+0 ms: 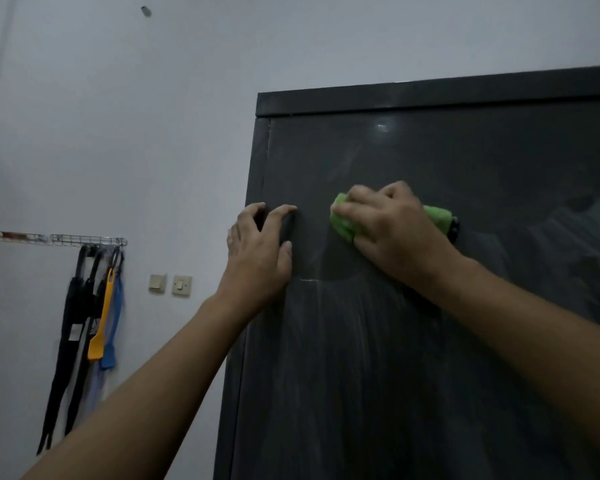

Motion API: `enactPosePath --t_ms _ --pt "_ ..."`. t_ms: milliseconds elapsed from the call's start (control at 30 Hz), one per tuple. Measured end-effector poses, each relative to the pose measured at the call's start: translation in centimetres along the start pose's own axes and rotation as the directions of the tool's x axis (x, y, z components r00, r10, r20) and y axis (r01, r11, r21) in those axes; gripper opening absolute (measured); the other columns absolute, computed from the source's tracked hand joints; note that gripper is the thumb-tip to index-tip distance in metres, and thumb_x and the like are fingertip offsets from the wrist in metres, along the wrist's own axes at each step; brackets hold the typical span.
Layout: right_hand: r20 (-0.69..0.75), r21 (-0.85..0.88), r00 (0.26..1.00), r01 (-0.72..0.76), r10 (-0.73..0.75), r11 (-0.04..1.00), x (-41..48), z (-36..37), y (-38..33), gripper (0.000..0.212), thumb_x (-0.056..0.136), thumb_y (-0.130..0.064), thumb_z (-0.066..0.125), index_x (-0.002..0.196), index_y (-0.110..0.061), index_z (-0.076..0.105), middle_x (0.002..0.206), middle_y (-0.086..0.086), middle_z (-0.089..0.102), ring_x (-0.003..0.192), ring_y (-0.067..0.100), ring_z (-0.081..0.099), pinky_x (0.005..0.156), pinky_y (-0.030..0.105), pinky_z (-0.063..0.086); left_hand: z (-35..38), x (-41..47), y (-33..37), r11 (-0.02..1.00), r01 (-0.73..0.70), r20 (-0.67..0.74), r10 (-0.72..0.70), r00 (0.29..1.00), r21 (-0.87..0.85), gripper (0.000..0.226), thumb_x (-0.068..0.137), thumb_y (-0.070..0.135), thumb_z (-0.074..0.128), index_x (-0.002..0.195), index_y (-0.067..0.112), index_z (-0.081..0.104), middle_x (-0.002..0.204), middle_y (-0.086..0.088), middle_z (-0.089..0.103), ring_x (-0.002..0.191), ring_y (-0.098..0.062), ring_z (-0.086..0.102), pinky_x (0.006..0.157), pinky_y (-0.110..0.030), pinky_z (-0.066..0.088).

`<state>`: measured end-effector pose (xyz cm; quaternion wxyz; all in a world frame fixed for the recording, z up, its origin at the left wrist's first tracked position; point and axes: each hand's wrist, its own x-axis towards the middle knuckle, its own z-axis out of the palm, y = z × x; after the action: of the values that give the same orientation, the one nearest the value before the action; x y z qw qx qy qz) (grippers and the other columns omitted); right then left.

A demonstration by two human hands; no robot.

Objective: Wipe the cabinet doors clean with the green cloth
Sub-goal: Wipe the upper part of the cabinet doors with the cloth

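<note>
A: Pressing the green cloth (342, 225) against the dark cabinet door (395, 375), high up towards its left edge, is the right hand (385, 223). Its fingers (355, 197) curl over the bunched cloth and grip it.

B: And the left hand (260, 251)?

A: Just left of it, fingers arched and spread, tips on the door, holding nothing. It's probably there to brace the door against the push.

B: Much left?

A: I'd judge so. Pale streaks show below.

B: What's inside the cabinet?

A: Cannot tell, since the door is closed. Far left, a wall rack (56, 239) holds dark straps (70, 341), a yellow tool (99, 327) and a blue one.
</note>
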<state>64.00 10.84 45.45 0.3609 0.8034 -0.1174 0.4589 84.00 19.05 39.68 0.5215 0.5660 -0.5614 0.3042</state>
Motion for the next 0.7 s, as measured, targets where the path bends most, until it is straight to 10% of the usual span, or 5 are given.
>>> enactPosePath --t_ms 133,333,567,700 --pt "0.175 0.072 0.962 0.198 -0.208 0.978 -1.8 -2.5 2.9 0.041 0.090 -0.033 0.053 0.128 -0.030 0.068 0.127 -0.012 0.063 0.090 0.020 0.048 0.078 0.041 0.048 0.4 0.4 0.6 0.996 0.023 -0.040 -0.027 0.999 -0.081 0.051 0.095 0.018 0.057 0.142 0.028 0.042 0.146 -0.006 0.024 0.137 -0.027 0.026 0.116 -0.051 0.032" --pt "-0.224 0.019 0.956 -0.192 0.191 0.981 -0.9 -4.1 6.1 0.040 0.084 -0.022 0.059 0.122 -0.023 0.072 0.111 -0.009 0.070 0.082 0.031 0.054 0.084 0.036 0.043 1.7 0.4 1.4 0.995 -0.062 -0.087 0.055 0.995 -0.080 0.056 0.090 0.016 0.061 0.142 0.028 0.044 0.148 -0.005 0.022 0.138 -0.029 0.026 0.114 -0.051 0.034" --pt "0.111 -0.015 0.988 0.109 -0.107 0.994 -5.5 -3.7 4.1 0.044 0.090 -0.030 0.051 0.132 -0.030 0.065 0.132 -0.012 0.062 0.090 0.020 0.048 0.079 0.044 0.051 3.0 1.0 3.7 0.976 -0.181 -0.077 0.173 0.982 -0.123 0.052 0.086 0.014 0.063 0.135 0.027 0.049 0.140 0.001 0.028 0.136 -0.023 0.028 0.112 -0.061 0.033" --pt "0.021 -0.044 1.000 -0.001 0.002 0.999 -4.4 -4.9 6.1 0.043 0.090 -0.028 0.052 0.131 -0.026 0.066 0.126 -0.011 0.064 0.090 0.024 0.050 0.082 0.038 0.046 3.6 1.7 5.2 0.966 -0.252 -0.057 0.249 0.967 -0.056 0.054 0.085 0.015 0.064 0.136 0.024 0.049 0.141 -0.007 0.033 0.133 -0.027 0.033 0.110 -0.061 0.035"
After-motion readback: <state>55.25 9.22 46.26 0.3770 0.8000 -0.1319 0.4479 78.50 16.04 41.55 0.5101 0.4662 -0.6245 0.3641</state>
